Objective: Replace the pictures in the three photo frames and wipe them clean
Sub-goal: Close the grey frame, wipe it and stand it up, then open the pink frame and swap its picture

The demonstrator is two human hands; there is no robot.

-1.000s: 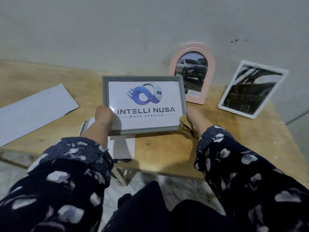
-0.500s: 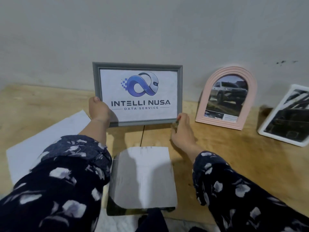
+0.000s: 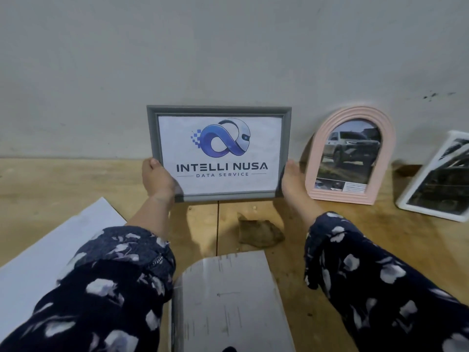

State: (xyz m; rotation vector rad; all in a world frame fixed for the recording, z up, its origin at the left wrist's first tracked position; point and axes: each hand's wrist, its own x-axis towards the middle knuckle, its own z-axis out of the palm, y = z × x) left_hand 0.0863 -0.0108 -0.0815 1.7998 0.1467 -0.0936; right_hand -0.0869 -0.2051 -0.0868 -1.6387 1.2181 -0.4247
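Both hands, left hand (image 3: pixel 157 179) and right hand (image 3: pixel 291 181), hold the grey frame (image 3: pixel 218 111) upright by its lower corners, fingers grasping it, above the worktop (image 3: pixel 63 179).

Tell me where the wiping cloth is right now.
In the head view, the brown cloth lies crumpled on the wooden table, just below the grey frame and between the two forearms, held by neither hand.

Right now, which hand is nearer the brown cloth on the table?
Right. The right hand grips the grey frame's right edge, just above and right of the brown cloth. The left hand holds the frame's left edge, farther off.
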